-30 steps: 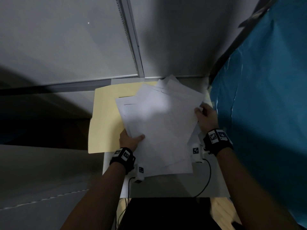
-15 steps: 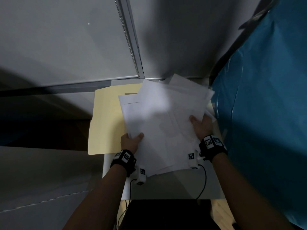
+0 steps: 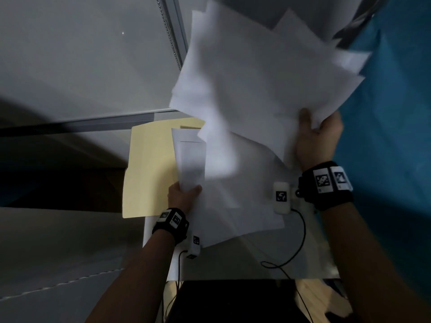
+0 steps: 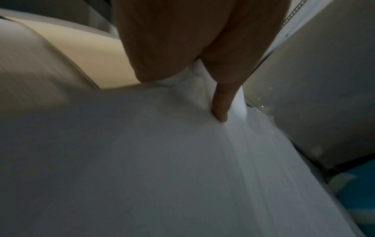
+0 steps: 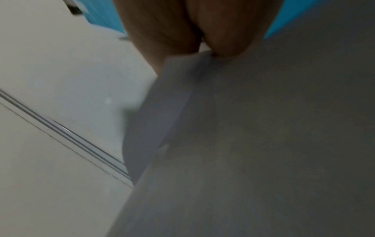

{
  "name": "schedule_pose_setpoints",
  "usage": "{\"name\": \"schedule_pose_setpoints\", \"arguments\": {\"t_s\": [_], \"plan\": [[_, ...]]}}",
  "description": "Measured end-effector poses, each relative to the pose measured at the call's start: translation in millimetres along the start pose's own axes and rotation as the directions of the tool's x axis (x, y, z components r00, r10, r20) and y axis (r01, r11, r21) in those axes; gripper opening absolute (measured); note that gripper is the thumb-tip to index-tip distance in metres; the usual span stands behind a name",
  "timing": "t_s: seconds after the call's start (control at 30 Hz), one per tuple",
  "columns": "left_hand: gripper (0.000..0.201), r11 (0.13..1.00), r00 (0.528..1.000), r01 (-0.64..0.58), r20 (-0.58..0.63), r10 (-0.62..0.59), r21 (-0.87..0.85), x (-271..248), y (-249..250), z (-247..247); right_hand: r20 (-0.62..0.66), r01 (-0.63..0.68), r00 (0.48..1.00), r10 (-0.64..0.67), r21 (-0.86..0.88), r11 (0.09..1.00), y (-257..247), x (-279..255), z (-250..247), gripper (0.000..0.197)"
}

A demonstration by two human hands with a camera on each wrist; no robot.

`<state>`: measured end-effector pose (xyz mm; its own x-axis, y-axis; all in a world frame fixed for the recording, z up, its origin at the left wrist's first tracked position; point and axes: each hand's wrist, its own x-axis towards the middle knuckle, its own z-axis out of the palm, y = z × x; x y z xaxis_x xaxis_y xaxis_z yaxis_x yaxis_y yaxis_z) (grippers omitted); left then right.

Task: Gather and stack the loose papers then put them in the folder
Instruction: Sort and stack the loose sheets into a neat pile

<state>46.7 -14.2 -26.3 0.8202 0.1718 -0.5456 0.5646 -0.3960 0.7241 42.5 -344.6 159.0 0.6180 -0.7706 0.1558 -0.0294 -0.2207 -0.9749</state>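
A fanned bunch of white papers (image 3: 256, 73) is raised off the table, tilted up toward the wall. My right hand (image 3: 314, 136) grips its near right corner, thumb on top; the right wrist view shows the sheets (image 5: 243, 144) pinched between my fingers. More white papers (image 3: 233, 206) lie flat on the table. My left hand (image 3: 184, 194) pinches their left edge, thumb (image 4: 221, 104) on top. The cream folder (image 3: 149, 171) lies on the table to the left, partly under the papers.
The small white table (image 3: 256, 264) stands against a grey wall with a metal window frame (image 3: 175, 38). A blue curtain (image 3: 384, 136) hangs close on the right. Black cables (image 3: 300, 229) trail from the wrist cameras over the table's front.
My right hand has lifted a bunch of papers up and away from the table; before, all sheets lay flat under both hands. My left hand has stayed at the left edge.
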Motion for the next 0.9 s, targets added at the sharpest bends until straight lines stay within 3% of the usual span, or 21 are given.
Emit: {"name": "schedule_pose_setpoints", "arguments": {"t_s": [0.07, 0.17, 0.23, 0.3, 0.4, 0.47, 0.5, 0.57, 0.67, 0.77, 0.83, 0.9], "plan": [[0.046, 0.999, 1.000, -0.017, 0.026, 0.018, -0.049, -0.4, 1.5, 2.0, 0.045, -0.158, 0.986, 0.158, -0.017, 0.987, 25.1, -18.1, 5.2, 0.037], [0.040, 0.987, 0.996, 0.050, 0.078, -0.039, -0.150, 2.8, 6.7, 4.9, 0.129, -0.372, 0.913, 0.387, -0.126, 0.920, 70.3, -59.4, 6.0, 0.043], [0.060, 0.901, 0.974, 0.177, 0.202, -0.103, -0.395, 0.3, 12.7, 7.0, 0.210, -0.463, 0.841, 0.498, -0.198, 0.864, 105.8, -80.9, 1.5, 0.046], [0.083, 0.815, 0.957, 0.255, 0.254, -0.137, -0.521, -2.2, 17.1, 8.3, 0.288, -0.515, 0.762, 0.580, -0.275, 0.812, 135.1, -91.0, -3.5, 0.050], [0.067, 0.966, 0.997, 0.021, 0.071, -0.002, -0.260, -5.2, 18.3, 9.2, 0.377, -0.553, 0.636, 0.674, -0.387, 0.738, 157.6, -87.1, -10.4, 0.055], [0.053, 0.997, 1.000, -0.029, -0.007, 0.028, -0.077, 0.4, 12.3, 12.5, 0.420, -0.586, 0.585, 0.694, -0.373, 0.720, 161.5, -76.9, -11.7, 0.051], [0.050, 0.999, 0.999, 0.007, -0.044, -0.009, -0.054, 1.1, 11.1, 13.1, 0.419, -0.613, 0.584, 0.695, -0.333, 0.716, 159.9, -70.3, -11.7, 0.044], [0.051, 0.998, 0.994, 0.038, -0.097, -0.042, -0.046, 5.0, 7.2, 10.3, 0.352, -0.618, 0.646, 0.678, -0.280, 0.735, 155.1, -54.4, -8.6, 0.023], [0.050, 1.000, 0.994, 0.008, -0.111, -0.011, -0.029, 7.0, 3.6, 4.8, 0.285, -0.411, 0.778, 0.560, -0.442, 0.797, 157.7, -32.3, 0.7, 0.014], [0.041, 0.996, 0.992, -0.085, -0.089, 0.085, -0.006, 5.9, 1.2, 2.0, 0.272, -0.242, 0.858, 0.435, -0.533, 0.811, 155.0, -22.0, 12.7, 0.012], [0.040, 0.994, 0.992, -0.109, -0.070, 0.110, 0.016, 6.0, 0.8, 0.3, 0.266, -0.198, 0.880, 0.395, -0.550, 0.812, 151.8, -17.5, 20.7, 0.015], [0.042, 0.994, 0.992, -0.112, -0.065, 0.112, 0.008, 4.2, 3.4, 0.5, 0.308, -0.190, 0.857, 0.413, -0.555, 0.810, 148.9, -18.5, 28.3, 0.020]]}}
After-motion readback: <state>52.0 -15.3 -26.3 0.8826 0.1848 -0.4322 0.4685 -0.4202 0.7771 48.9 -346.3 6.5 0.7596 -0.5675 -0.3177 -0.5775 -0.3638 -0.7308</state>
